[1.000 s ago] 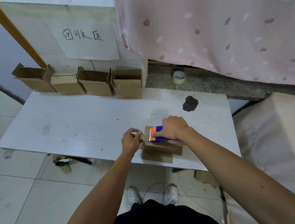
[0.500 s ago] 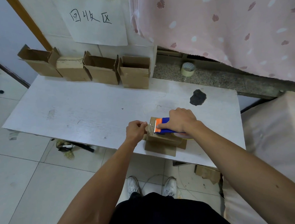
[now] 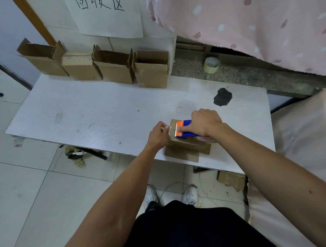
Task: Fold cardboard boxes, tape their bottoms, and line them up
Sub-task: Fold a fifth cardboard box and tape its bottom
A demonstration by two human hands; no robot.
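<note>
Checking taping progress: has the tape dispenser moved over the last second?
No. The tape dispenser keeps the same offset from the dark stain; only the camera shifted.

Only one sign could be read: a white sheet of paper (image 3: 107,23) on the wall (image 3: 155,41), far beyond the left hand (image 3: 157,135) and somewhat to its left, carried three large handwritten black characters, 回收区. The tops of the characters were cut by the picture edge. The sheet hung just above the row of open cardboard boxes (image 3: 115,69).
</note>
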